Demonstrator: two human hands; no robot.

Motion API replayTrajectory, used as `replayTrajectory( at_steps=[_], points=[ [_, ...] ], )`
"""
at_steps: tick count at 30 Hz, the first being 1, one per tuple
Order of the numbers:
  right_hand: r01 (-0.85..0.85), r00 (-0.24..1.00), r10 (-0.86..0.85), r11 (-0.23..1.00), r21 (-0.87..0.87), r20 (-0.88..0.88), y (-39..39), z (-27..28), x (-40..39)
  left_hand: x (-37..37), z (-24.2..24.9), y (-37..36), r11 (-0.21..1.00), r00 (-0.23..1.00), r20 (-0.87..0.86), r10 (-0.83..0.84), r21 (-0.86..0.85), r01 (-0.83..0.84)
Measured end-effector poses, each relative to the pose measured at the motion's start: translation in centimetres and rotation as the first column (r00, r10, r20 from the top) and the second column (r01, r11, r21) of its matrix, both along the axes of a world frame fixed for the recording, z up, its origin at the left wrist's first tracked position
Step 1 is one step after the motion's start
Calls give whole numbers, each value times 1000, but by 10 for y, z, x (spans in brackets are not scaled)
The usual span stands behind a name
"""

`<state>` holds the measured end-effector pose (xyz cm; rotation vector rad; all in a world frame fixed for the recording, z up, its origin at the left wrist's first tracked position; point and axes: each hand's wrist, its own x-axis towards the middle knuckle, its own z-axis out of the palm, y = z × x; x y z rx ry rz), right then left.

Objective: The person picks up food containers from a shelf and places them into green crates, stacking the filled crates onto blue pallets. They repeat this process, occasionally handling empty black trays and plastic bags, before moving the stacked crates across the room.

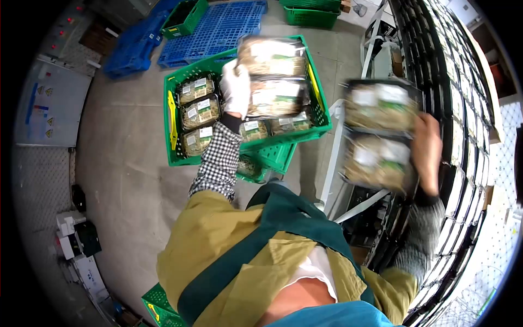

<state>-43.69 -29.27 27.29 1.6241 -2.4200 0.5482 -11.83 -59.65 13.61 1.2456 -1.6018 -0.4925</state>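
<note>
In a white glove, my left hand (235, 91) is closed on the left edge of two film-wrapped food trays (275, 97), held side by side over the green crate (170, 136). They are blurred, with pale labels and brownish contents. Several similar labelled packs (200, 113) lie in the crate beneath and beside my left hand. My bare right hand (427, 150) grips the right side of two more food trays (378, 133), black-edged and smeared by motion. These are apart from the crate, in front of the rack. The fingertips of both hands are partly hidden.
A tall rack (457, 136) filled with rows of packs curves along my right, with a pale metal frame (333, 158) beside it. Another green crate (280, 158) sits under the main one. Blue pallets (218, 27) and further green crates (310, 17) stand ahead.
</note>
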Motion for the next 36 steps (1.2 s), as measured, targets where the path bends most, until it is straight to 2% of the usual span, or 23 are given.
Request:
replayTrajectory(
  at_steps=[2, 4, 6, 8, 9, 10, 12, 14, 15, 16, 17, 18, 19, 21, 22, 23, 24, 25, 28, 30, 32, 34, 36],
  points=[
    [81, 863, -117, 992, 94, 492, -112, -42, 41, 42, -58, -43, 982, 994, -68, 81, 175, -68],
    [-217, 947, 209, 976, 5, 243, -204, -117, 50, 70, -99, -71, 981, 985, 1, 174, 84, -174],
    [-111, 888, 95, 994, 10, 450, -278, -177, 61, 88, -124, -87, 947, 978, -25, 207, 254, -194],
    [-138, 943, 96, 984, 113, 318, -296, -181, 74, 102, -141, -97, 905, 981, 136, 140, 385, -182],
    [-121, 960, 89, 987, 104, 266, -297, -182, 71, 104, -141, -97, 965, 953, 283, 106, 203, -167],
    [-124, 958, 94, 988, 95, 272, -294, -182, 65, 107, -142, -97, 825, 902, 432, -3, 511, -243],
    [-164, 949, 147, 986, 38, 279, -261, -164, 58, 92, -119, -65, 947, 763, 644, 55, 208, -244],
    [-194, 903, 172, 981, 18, 394, -200, -139, 53, 84, -144, -54, 994, 561, 825, -64, 105, -42],
    [-219, 914, 205, 976, 1, 349, -157, -133, 46, 85, -158, -48, 992, 322, 939, -121, 108, 60],
    [-180, 947, 179, 983, -21, 266, -117, -126, 40, 72, -124, -39, 974, 182, 958, -221, 227, -14],
    [-148, 951, 155, 988, -45, 267, -69, -103, 38, 44, -69, -22, 914, 565, 728, -387, 385, 130],
    [61, 962, -63, 998, 15, 265, 25, -56, 35, 8, -14, -5, 819, 793, 329, -512, 464, 336],
    [228, 955, -216, 973, -35, 202, 77, -48, 21, 20, -116, -52, 987, 506, 862, 6, -87, 136],
    [508, 860, -510, 846, -162, 36, 197, -46, -14, -61, -86, -35, 953, 644, 728, -236, 46, 299],
    [569, 769, -611, 788, -236, -185, 261, -43, -26, -111, -54, -9, 892, 645, 668, -371, 64, 448],
    [718, 669, -743, 654, -237, -23, 348, -45, -40, -153, -36, 15, 812, 655, 585, -478, 11, 584],
    [918, 383, -898, 343, -198, 219, 390, -21, -29, -201, -26, 43, 708, 629, 505, -591, -48, 704],
    [950, 268, -959, 248, -192, 87, 465, -27, -32, -249, 0, 82, 593, 566, 474, -675, -108, 798],
    [970, -117, -897, -12, -242, -426, 705, -67, -37, -384, 64, 218, 244, 324, 461, -826, -227, 943],
    [947, -304, -803, -193, -258, -513, 765, -61, -17, -454, 89, 300, 68, 194, 508, -839, -255, 965],
    [866, -426, -763, -499, 24, -486, 818, -62, -18, -516, 104, 377, 36, 24, 617, -787, 7, 999],
    [930, -265, -783, -361, 65, -562, 867, -70, -22, -548, 110, 437, 12, 8, 753, -658, 0, 1000],
    [948, -285, -804, -318, -27, -522, 899, -84, -30, -573, 104, 472, 63, -25, 673, -739, 106, 992]
  ],
)
